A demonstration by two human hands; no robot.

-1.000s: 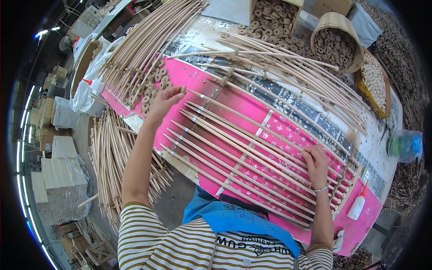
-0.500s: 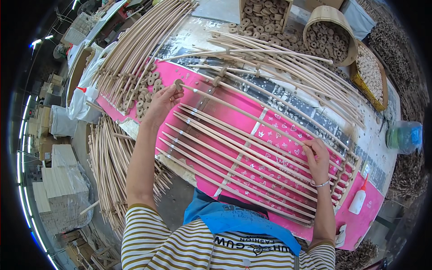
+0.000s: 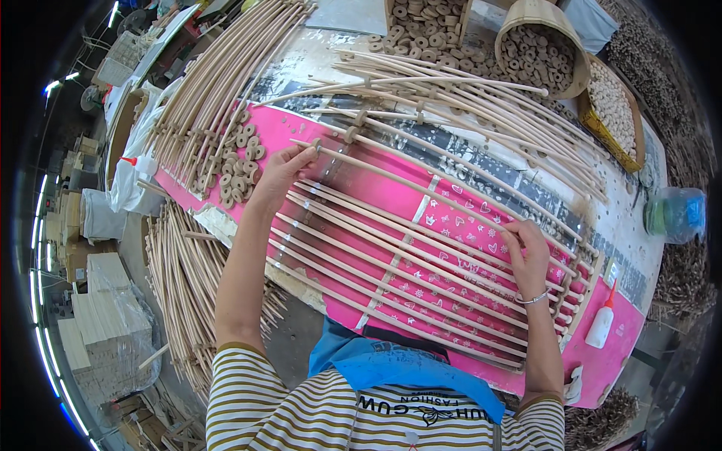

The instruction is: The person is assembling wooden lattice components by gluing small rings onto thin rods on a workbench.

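Note:
My left hand (image 3: 289, 169) pinches a small brown wooden ring (image 3: 317, 144) that sits around a thin wooden rod (image 3: 406, 183). The rod's bare tip sticks out a little beyond the ring. Farther along, my right hand (image 3: 529, 252) is closed with thumb and fingers on the same rod. Nearer me, several parallel rods (image 3: 391, 259) lie across a pink patterned sheet (image 3: 481, 210). Their right ends meet rings and a wooden strip (image 3: 583, 301). Just beyond the held rod lies another rod with a ring (image 3: 351, 134) on it.
Loose rings (image 3: 242, 161) lie left of my left hand, beside a bundle of rods (image 3: 226, 68). A tipped wooden bucket (image 3: 535, 22) of rings and a yellow box (image 3: 608, 139) of pale pieces stand at the back right. A glue bottle (image 3: 599, 327) lies at right.
The ring in my left hand has gone from the rod's end onto the rod, so the tip now shows past it. My right hand stays on the rod. The whole view has shifted slightly.

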